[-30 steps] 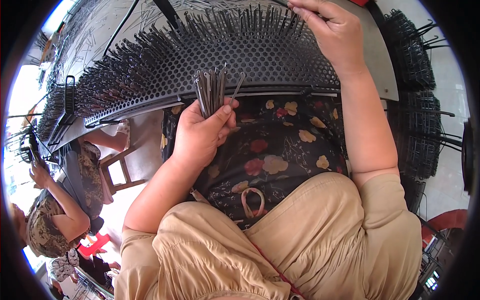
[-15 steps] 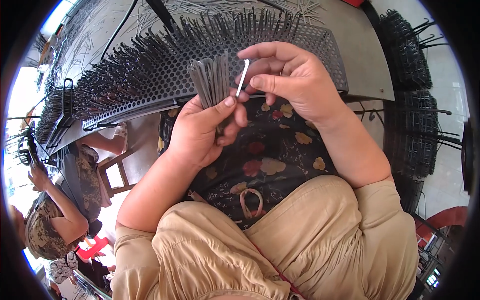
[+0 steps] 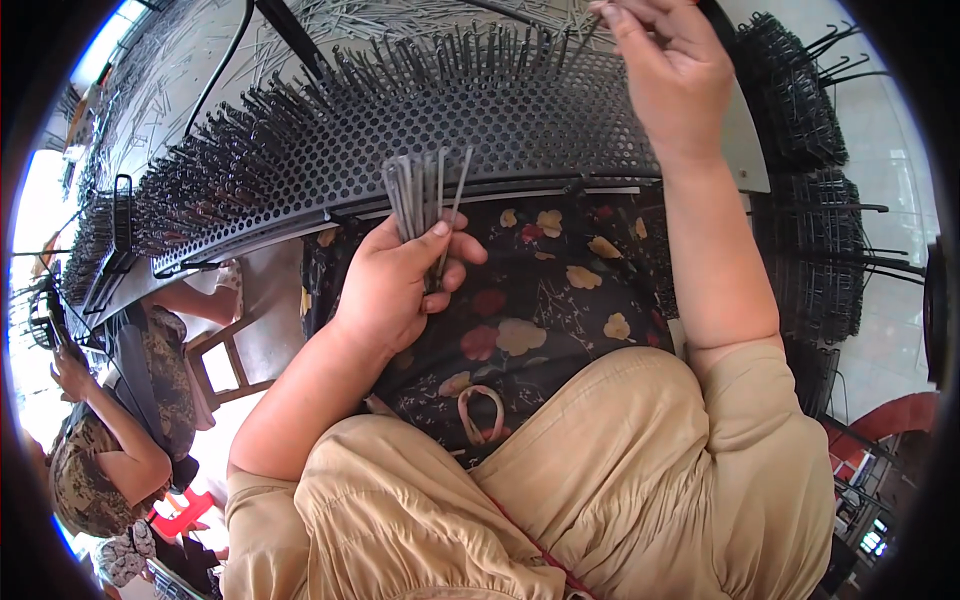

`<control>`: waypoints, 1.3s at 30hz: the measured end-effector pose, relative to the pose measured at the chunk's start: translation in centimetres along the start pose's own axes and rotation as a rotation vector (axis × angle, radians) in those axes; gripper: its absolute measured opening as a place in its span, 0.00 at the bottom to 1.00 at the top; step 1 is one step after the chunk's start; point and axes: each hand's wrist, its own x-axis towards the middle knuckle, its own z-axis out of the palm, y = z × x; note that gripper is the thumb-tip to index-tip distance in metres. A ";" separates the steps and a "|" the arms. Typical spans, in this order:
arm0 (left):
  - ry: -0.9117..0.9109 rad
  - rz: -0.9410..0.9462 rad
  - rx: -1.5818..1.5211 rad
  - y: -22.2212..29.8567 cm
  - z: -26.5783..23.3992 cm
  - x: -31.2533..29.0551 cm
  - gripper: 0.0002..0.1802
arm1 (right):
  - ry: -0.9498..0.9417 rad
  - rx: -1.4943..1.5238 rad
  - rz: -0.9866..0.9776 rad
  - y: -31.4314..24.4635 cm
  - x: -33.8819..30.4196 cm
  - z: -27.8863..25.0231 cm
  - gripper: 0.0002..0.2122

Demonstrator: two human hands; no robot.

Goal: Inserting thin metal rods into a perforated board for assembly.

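The bundle of metal rods [image 3: 407,195] is grasped in the left hand [image 3: 400,265] at the near edge of the perforated panel [image 3: 560,135], one separated rod [image 3: 460,178] fanned to its right. The right hand [image 3: 680,85], beside the bundle half a second ago, is now above the panel's far right portion, fingertips apparently pinching a dark rod [image 3: 581,40] near the standing rods [image 3: 470,48]; this indicates placement in progress, seating undetermined.
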 end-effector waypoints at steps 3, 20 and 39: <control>0.036 0.054 -0.028 -0.1 -0.2 -0.2 0.08 | -0.114 -0.174 -0.033 0.0 -0.4 -0.1 0.06; 0.039 0.195 0.033 -0.5 0.1 -0.2 0.06 | -0.350 -0.192 0.313 -1.3 -4.4 0.8 0.11; 0.010 0.187 0.125 -0.5 0.7 0.1 0.08 | -0.115 -0.394 -0.192 -0.4 0.3 -1.0 0.09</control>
